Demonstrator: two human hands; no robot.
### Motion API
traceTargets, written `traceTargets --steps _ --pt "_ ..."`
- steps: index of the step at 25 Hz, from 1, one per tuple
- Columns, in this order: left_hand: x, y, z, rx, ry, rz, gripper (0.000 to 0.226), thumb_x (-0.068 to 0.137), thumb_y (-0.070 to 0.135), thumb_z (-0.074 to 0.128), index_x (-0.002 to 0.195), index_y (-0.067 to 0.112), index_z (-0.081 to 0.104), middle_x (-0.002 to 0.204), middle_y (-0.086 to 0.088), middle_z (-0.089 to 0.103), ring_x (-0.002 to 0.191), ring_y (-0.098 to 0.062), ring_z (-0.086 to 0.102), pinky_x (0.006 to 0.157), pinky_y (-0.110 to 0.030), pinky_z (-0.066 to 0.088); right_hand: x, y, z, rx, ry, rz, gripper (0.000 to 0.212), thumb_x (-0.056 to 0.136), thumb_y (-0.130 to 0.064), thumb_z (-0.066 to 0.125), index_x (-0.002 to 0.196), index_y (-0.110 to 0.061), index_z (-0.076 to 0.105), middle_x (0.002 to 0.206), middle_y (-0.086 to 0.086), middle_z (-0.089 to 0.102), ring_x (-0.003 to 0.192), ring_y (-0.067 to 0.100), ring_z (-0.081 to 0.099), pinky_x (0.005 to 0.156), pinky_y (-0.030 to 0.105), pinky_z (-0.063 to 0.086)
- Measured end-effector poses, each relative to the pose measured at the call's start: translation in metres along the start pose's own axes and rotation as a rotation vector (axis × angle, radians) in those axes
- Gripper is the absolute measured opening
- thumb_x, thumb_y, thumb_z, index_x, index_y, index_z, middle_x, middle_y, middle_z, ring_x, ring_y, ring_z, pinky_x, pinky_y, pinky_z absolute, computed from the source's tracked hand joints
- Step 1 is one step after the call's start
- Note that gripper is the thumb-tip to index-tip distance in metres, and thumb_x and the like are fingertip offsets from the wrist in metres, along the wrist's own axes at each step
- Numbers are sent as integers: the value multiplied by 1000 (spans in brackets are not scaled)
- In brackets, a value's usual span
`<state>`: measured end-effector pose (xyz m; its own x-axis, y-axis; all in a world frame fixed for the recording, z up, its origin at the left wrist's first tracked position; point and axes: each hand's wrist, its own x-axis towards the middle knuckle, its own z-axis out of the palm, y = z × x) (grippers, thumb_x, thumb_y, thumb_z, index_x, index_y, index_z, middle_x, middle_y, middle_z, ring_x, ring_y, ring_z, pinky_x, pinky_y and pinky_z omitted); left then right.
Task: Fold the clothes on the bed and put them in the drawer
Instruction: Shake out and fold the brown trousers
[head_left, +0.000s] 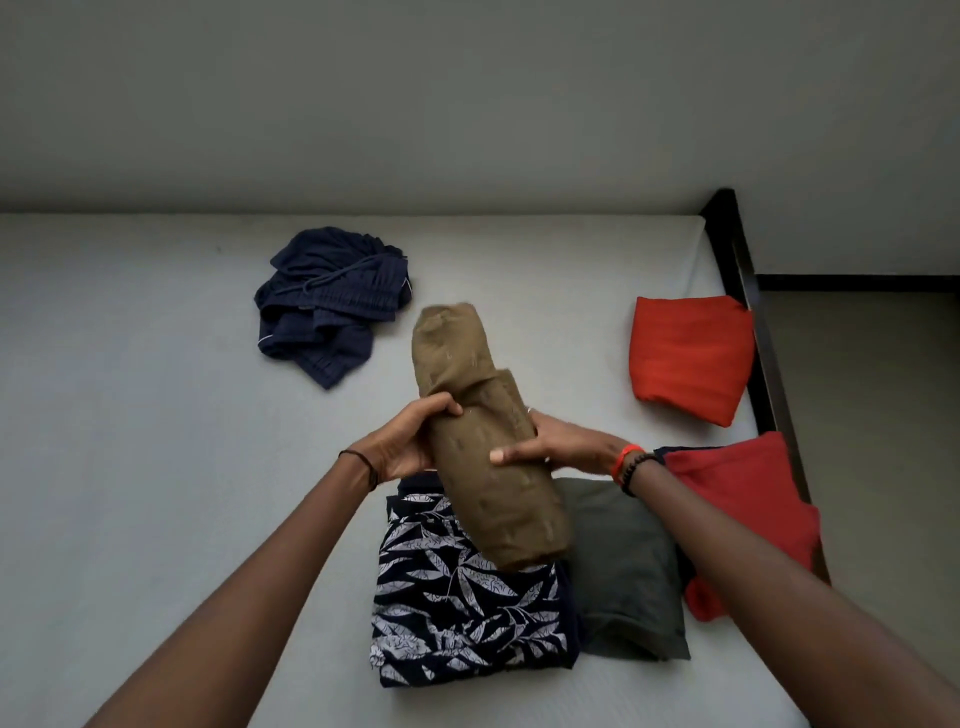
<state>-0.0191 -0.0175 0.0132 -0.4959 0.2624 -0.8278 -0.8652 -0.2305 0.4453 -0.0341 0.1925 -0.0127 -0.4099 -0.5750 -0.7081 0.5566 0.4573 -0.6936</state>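
I hold a rolled olive-brown garment (483, 436) above the bed (130, 415), tilted with its far end up. My left hand (410, 441) grips its left side and my right hand (561, 444) grips its right side. Under it lie a folded navy leaf-print garment (462, 608), a folded dark green one (623, 571) and a red one (748, 509). A folded orange-red garment (688, 356) sits near the right edge. A crumpled navy garment (327, 301) lies unfolded further back. No drawer is in view.
The dark bed frame (748, 291) runs along the right edge, with floor (872, 415) beyond it. A plain wall (467, 104) stands behind the bed. The mattress stretches bare to the left.
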Motion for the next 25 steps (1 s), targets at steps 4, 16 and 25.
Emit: traceTargets --steps 4,16,25 --pt "-23 -52 -15 -77 -50 -38 40 86 37 65 119 14 62 118 -12 68 111 -27 64 95 -46 49 -26 21 42 -16 -99 5 61 80 -12 75 132 -16 43 128 1 61 115 14 61 101 35 48" --pt "0 -157 -28 211 229 210 63 78 34 75 133 24 47 133 -6 56 113 -19 59 98 -40 49 -21 133 130 461 139 166 63 83 -10 72 136 -14 38 128 6 61 112 18 63 87 35 56" --pt "-44 -245 -9 1096 519 738 86 88 62 46 153 21 9 160 5 8 146 -6 7 120 -35 9 -28 97 160 -751 753 -321 68 88 2 52 150 -15 28 151 12 31 142 25 27 118 40 25"
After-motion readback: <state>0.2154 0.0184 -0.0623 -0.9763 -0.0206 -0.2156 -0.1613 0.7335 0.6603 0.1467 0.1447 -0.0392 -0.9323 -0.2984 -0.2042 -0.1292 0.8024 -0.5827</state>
